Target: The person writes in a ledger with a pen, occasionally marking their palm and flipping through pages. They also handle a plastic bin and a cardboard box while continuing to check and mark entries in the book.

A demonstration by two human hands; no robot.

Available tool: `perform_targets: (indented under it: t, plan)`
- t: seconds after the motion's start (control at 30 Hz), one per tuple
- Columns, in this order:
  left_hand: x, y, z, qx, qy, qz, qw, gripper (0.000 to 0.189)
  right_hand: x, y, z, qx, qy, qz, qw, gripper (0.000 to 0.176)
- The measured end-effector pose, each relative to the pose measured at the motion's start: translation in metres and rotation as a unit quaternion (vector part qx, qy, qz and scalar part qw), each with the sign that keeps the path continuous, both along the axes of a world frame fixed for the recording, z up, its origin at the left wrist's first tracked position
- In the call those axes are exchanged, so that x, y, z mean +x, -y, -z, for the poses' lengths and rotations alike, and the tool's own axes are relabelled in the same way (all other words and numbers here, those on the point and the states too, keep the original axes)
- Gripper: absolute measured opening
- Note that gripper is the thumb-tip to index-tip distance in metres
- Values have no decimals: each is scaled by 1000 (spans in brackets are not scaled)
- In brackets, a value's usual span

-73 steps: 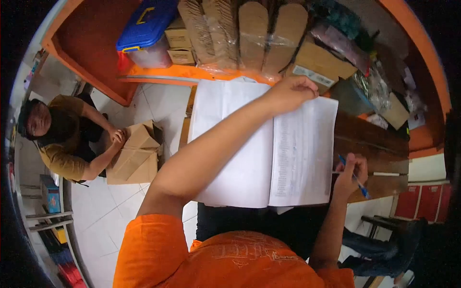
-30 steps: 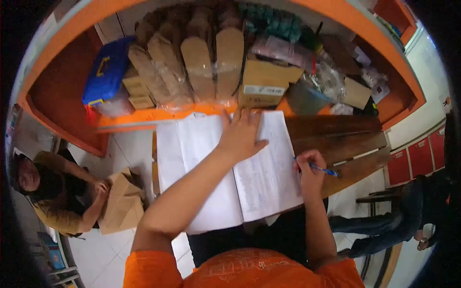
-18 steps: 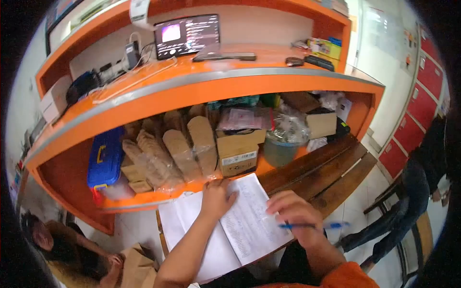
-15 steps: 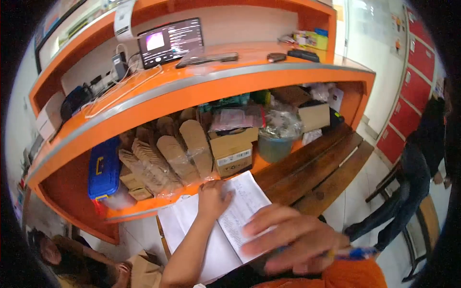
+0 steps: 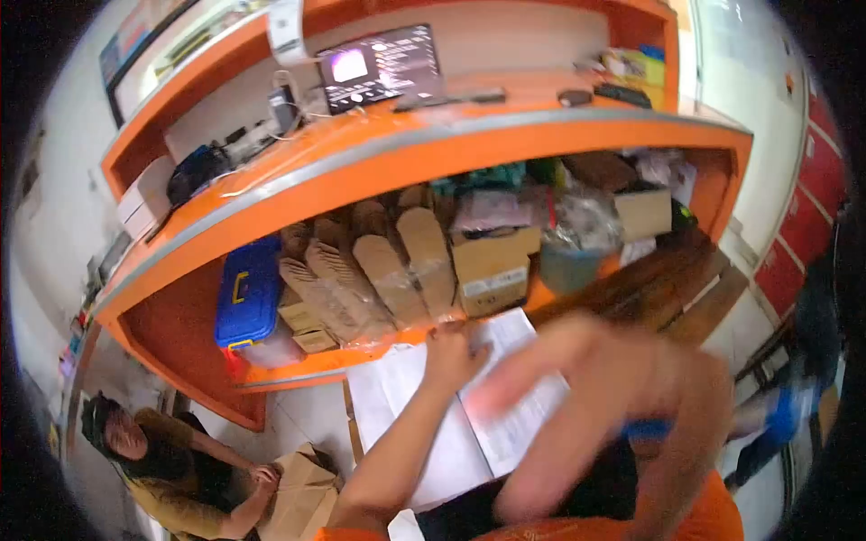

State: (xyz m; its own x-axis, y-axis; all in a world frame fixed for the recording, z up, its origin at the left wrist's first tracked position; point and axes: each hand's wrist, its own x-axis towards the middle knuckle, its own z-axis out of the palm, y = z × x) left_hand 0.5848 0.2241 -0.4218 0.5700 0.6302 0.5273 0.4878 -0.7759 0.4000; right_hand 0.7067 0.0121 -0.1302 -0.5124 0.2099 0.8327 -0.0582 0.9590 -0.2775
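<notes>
An open notebook with white pages, the right one bearing writing, lies in front of me over my lap. My left hand is at its top edge near the fold, thumb on the right page and fingers bent over the edge; the fingertips are hidden. Above the lower right page is my right hand, smeared by motion, with the index finger pointing toward the page. A blue pen sticks out behind that hand, mostly covered and blurred.
An orange counter stands ahead, holding a tablet. Its lower shelf has a blue-lidded box, wrapped cardboard pieces and a carton. A wooden bench is at right. A person sits lower left beside a paper bag.
The view has swung, so the counter and notebook sit farther right. My right hand has turned and its index finger is stretched out. My left hand keeps its place on the notebook.
</notes>
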Motion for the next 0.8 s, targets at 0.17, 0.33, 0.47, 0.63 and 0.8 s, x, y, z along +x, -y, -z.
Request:
perform_targets:
  t: [0.17, 0.33, 0.47, 0.63, 0.8]
  plan:
    - [-7, 13, -30, -11, -36, 3, 999, 47, 44, -59, -28, -93, -104, 135, 981, 63]
    - [-3, -5, -10, 43, 63, 25, 997, 28, 46, -44, 19, -188, 29, 261, 947, 82]
    - [-7, 0, -21, 34, 64, 46, 996, 26, 75, -56, 114, -113, -100, 430, 890, 68]
    - [-20, -7, -34, -6, 52, 36, 998, 10, 143, -87, 257, -135, -102, 645, 745, 36]
    - [-28, -12, -37, -155, 124, 84, 977, 10, 152, -86, 285, -157, -97, 637, 749, 28]
